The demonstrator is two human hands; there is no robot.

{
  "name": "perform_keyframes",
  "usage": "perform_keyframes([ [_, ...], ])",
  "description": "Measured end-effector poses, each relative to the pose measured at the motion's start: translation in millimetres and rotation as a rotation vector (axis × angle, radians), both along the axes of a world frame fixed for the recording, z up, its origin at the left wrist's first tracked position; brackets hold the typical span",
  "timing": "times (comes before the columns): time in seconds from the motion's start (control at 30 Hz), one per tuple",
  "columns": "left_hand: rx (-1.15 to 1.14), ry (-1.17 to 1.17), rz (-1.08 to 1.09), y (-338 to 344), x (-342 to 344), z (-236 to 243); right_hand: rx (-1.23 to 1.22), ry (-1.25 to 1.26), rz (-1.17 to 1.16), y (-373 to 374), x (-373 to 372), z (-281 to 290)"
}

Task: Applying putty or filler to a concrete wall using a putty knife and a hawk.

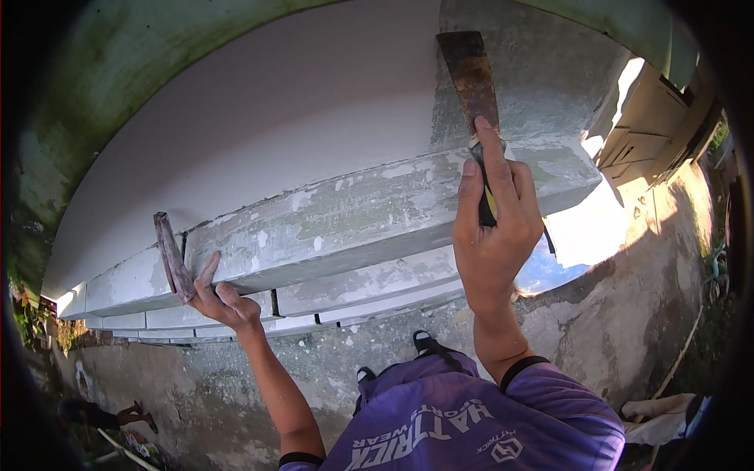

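My right hand (503,212) is wrapped round the black and yellow handle of a scraper (471,74). Its index finger lies along the base of the wide, rusty blade, which points up against the wall at the border of white and bare grey. At the left, my left hand (224,301) rests by the ledge's lower edge with one finger stretched upward. A narrow, greyish-brown, whitened strip (173,257) stands up from that hand, apparently gripped at its lower end; its kind is unclear. Between the hands runs a ledge (330,216) with patchy, flaking white paint.
Above the ledge spreads a smooth white wall (275,110), turning rough grey (542,86) at the right. Stepped ledges (369,286) lie lower down. Beneath is a stained concrete floor (267,385). A blue, rounded object (550,269) sits right of my right wrist. Another person's leg (664,416) shows at lower right.
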State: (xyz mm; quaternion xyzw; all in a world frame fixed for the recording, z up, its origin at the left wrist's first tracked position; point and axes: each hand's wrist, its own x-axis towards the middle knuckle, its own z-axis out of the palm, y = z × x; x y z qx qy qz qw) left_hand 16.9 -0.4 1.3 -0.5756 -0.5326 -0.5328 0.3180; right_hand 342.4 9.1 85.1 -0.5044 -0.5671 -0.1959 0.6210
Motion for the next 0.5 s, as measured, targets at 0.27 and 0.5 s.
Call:
perform_keyframes([
  [0.27, 0.014, -0.014, 0.031, -2.4, 3.2, 2.7, 0.006, 0.002, 0.067, 1.3, 1.6, 5.1],
  [0.5, 0.000, -0.032, 0.010, -1.6, 2.9, 2.4, 0.094, 0.052, 0.057, 26.1, 1.5, 27.0],
])
